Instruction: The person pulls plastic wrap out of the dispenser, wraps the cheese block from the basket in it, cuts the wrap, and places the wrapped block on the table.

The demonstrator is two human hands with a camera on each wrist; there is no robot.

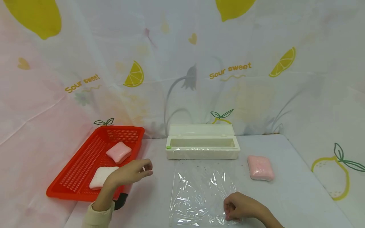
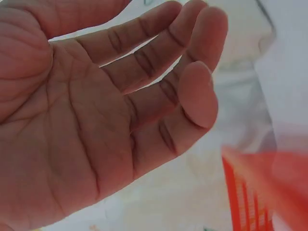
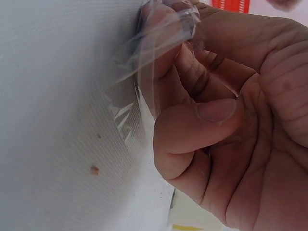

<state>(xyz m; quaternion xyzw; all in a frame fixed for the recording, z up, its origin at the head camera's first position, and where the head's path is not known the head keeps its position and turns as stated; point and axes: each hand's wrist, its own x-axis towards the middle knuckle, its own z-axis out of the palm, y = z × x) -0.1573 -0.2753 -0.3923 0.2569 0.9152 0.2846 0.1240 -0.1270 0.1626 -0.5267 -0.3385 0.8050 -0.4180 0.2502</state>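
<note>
A sheet of clear cling film [image 1: 196, 193] stretches over the table from a white dispenser box [image 1: 202, 154] with a raised lid. My right hand [image 1: 242, 205] pinches the film's near right corner; in the right wrist view the gathered film [image 3: 163, 53] runs between thumb and fingers. My left hand [image 1: 131, 172], its fingers loosely bent, hovers by the right side of the red basket [image 1: 85, 196] and holds nothing; its empty palm [image 2: 72, 120] fills the left wrist view. Inside the basket lie a pink pillow-shaped block [image 1: 119, 152] and a white one [image 1: 101, 178], partly hidden by the left hand.
Right of the film rests another pink pillow-shaped block [image 1: 260, 167] with a shiny covering. A printed lemon-pattern cloth [image 1: 182, 63] hangs behind and beside the white table [image 1: 299, 196]. The dispenser stands near the back edge, and a small black object [image 1: 121, 201] shows by the left wrist.
</note>
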